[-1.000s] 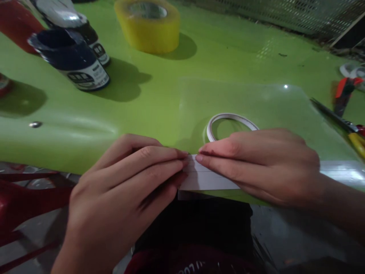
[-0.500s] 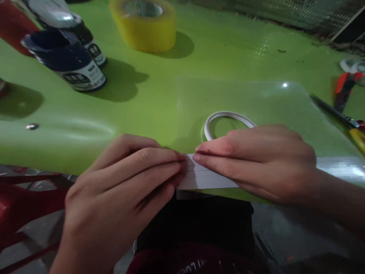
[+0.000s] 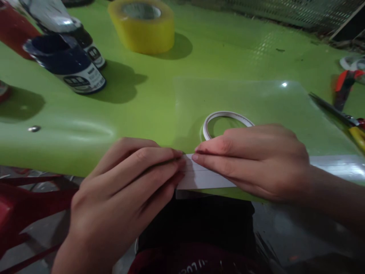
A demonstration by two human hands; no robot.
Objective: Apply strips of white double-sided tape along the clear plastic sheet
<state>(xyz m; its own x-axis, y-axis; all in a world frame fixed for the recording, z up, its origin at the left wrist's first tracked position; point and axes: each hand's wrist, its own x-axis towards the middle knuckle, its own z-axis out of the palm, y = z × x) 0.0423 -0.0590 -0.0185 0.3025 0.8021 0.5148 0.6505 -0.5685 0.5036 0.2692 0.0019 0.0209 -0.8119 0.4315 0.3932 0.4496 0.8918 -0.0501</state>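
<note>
A white strip with thin lengthwise lines point(image 3: 203, 179) lies along the near edge of a clear plastic sheet point(image 3: 273, 101). My left hand point(image 3: 128, 182) has its fingers bunched together, the tips at the strip's left end. Just to the right, my right hand point(image 3: 256, 161) pinches at the strip's upper edge with its fingers pressed together. Whatever thin piece sits between the fingertips is hidden. A narrow white roll of tape point(image 3: 207, 127) rests on the sheet behind my right hand, which covers its near side.
On the green table point(image 3: 148, 114) stand an open dark-blue paint jar point(image 3: 71, 64), another jar behind it and a wide yellow tape roll point(image 3: 148, 34). A small metal ball point(image 3: 34, 129) lies left. An orange-and-black tool point(image 3: 343, 89) and yellow-handled scissors point(image 3: 357, 137) are right. A red stool point(image 3: 31, 201) stands below.
The hands keep nearly the same pose at the strip. My right hand has shifted very slightly left, and the whole view has moved a little.
</note>
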